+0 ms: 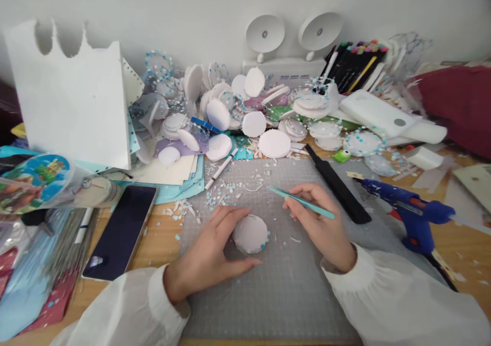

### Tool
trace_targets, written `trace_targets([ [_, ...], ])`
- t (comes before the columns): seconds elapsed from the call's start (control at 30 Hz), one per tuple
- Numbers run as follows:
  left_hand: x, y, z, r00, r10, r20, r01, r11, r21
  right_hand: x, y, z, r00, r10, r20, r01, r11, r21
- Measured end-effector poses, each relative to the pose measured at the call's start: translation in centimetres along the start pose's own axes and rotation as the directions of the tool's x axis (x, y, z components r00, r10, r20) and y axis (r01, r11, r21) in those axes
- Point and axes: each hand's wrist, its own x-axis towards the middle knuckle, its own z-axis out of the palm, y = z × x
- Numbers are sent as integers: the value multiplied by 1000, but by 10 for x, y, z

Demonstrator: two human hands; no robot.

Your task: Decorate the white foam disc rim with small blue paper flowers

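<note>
A small round white disc lies on the grey cutting mat, with bits of blue and white along its rim. My left hand curves around its left side; the fingertips reach the upper left edge, while the thumb lies stretched out just below, seemingly apart from it. Whether the fingertips press on the disc I cannot tell. To the right, my right hand pinches turquoise tweezers, their tip pointing up and left above the mat. Tiny blue and white confetti pieces are scattered beyond the disc.
Many white paper discs pile up along the wall. A blue glue gun and a black bar-shaped tool lie right. Left are a phone, a white pen and a decorated cup. Markers stand behind.
</note>
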Motion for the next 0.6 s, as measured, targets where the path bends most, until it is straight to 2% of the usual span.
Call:
trace_targets([
  [0.1,0,-1,0,1000,4,-4,-4,1000,-2,1,0,0,999,-35,-9,34,997,-64],
  [0.3,-2,-1,1,1000,1,-8,-1,1000,-1,5,0,-3,983,-183,-16,177,966,-188],
  [0.5,-3,-2,2,999,-1,-33,0,1000,-25,6,3,-3,979,-183,-90,165,971,-173],
  [0.6,-5,-1,-1,995,51,-87,-57,996,-72,7,5,-2,974,-168,-152,140,974,-179],
])
